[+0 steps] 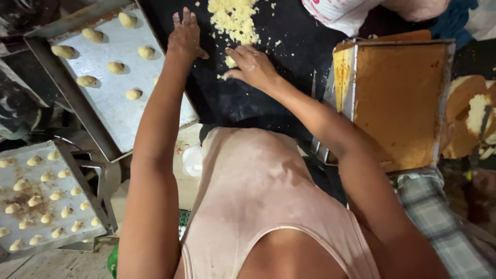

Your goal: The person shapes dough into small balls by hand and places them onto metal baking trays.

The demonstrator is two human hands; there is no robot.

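My left hand (pixel 185 33) lies flat, palm down with fingers together, on the dark work surface (pixel 243 101) beside the upper metal tray (pixel 111 111). My right hand (pixel 251 64) curls over a small lump of yellow dough (pixel 229 61), its fingers pinching it. A pile of crumbly yellow dough (pixel 234 19) lies just beyond both hands. Several shaped dough balls (pixel 115 67) sit spaced out on the upper tray.
A second tray (pixel 31 248) at lower left holds many small dough pieces. A large slab of brown cake in a tin (pixel 398 103) stands to the right, with broken cake pieces (pixel 473 116) past it. Another person's sleeve (pixel 341 13) shows at the top.
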